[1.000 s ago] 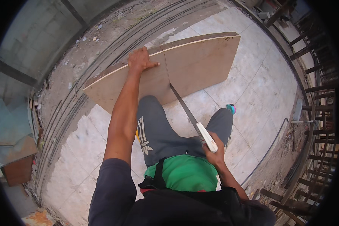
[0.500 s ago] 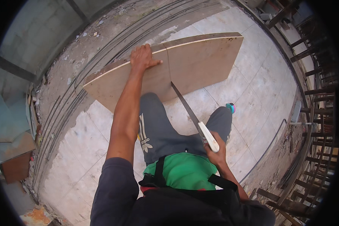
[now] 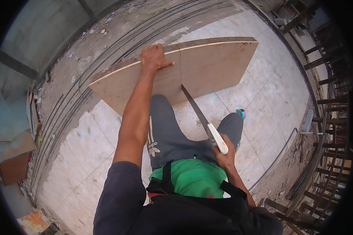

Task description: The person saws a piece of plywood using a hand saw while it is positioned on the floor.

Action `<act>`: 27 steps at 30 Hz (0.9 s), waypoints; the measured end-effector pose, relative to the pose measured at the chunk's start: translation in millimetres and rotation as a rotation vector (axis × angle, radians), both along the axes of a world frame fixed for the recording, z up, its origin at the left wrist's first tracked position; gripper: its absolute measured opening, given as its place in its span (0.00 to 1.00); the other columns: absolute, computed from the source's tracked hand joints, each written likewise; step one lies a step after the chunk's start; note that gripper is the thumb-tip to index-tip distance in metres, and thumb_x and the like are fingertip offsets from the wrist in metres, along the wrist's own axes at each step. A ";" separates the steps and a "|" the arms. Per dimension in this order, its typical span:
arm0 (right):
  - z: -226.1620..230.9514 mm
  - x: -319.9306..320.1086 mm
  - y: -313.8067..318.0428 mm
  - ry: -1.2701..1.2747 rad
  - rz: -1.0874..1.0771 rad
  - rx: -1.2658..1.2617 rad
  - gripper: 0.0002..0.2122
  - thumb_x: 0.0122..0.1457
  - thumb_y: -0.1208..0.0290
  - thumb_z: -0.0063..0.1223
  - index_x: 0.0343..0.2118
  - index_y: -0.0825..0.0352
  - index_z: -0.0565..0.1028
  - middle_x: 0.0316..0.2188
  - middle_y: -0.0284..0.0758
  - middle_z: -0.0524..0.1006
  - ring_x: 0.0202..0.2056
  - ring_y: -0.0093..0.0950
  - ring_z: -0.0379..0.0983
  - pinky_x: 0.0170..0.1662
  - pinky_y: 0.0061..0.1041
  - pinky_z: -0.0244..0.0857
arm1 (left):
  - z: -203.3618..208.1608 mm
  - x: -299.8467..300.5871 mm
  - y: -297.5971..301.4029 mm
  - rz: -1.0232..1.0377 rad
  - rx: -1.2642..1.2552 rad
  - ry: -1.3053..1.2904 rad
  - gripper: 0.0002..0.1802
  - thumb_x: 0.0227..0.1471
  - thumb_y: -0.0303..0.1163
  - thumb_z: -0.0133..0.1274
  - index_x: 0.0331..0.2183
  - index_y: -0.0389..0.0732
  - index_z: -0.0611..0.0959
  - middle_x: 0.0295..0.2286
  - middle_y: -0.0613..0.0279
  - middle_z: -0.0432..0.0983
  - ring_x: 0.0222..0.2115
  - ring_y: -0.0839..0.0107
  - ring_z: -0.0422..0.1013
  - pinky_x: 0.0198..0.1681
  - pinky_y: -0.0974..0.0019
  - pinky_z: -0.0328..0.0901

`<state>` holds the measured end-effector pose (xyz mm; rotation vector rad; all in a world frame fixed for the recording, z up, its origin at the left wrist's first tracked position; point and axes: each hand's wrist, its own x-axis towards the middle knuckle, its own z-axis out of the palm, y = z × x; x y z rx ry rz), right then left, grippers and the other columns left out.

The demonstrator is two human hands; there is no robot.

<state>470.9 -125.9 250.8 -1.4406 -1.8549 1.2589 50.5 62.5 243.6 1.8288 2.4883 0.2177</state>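
Observation:
A brown wooden panel (image 3: 219, 64) with a pale top edge stands on its long side in front of my legs. My left hand (image 3: 153, 58) grips its upper edge, left of a thin dark line that runs from that edge down the near face. The white-handled handsaw (image 3: 198, 109) is in my right hand (image 3: 225, 152), fingers wrapped round the handle beside my right thigh. Its blade slants up and to the left, and the tip end meets the panel at the lower end of the line. Whatever part of the blade lies beyond the face is hidden.
Pale floor tiles (image 3: 86, 156) lie under and around the panel. Long dark rods or cables (image 3: 125, 51) run along the rubble strip at the left and far side. Wooden, ladder-like framing (image 3: 329, 137) stands at the right; boards (image 3: 11, 147) lean at the left.
The handsaw and my right hand have moved slightly forward, toward the panel. My left hand keeps its grip at the same place on the edge. The whole view has shifted a little.

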 end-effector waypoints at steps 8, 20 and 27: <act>-76.1 -86.5 69.5 0.025 0.010 -0.037 0.20 0.49 0.79 0.57 0.49 0.68 0.74 0.36 0.42 0.80 0.38 0.34 0.78 0.44 0.30 0.69 | 0.0 1.2 -10.6 0.000 0.001 0.009 0.50 0.31 0.69 0.67 0.46 0.38 0.77 0.46 0.51 0.78 0.52 0.54 0.72 0.51 0.46 0.64; -98.6 -97.3 88.3 0.094 -0.041 0.052 0.21 0.49 0.78 0.57 0.49 0.69 0.74 0.34 0.42 0.80 0.37 0.33 0.77 0.43 0.30 0.69 | 3.6 26.7 0.4 -0.031 -0.002 0.024 0.51 0.33 0.69 0.66 0.47 0.35 0.76 0.46 0.50 0.79 0.50 0.54 0.73 0.50 0.49 0.66; -9.2 19.5 -27.6 -0.011 -0.013 -0.057 0.25 0.48 0.81 0.56 0.53 0.67 0.73 0.42 0.40 0.80 0.45 0.32 0.78 0.52 0.30 0.68 | 6.0 5.6 -6.5 0.004 -0.028 0.016 0.51 0.33 0.68 0.67 0.47 0.37 0.77 0.46 0.51 0.79 0.51 0.54 0.73 0.52 0.48 0.65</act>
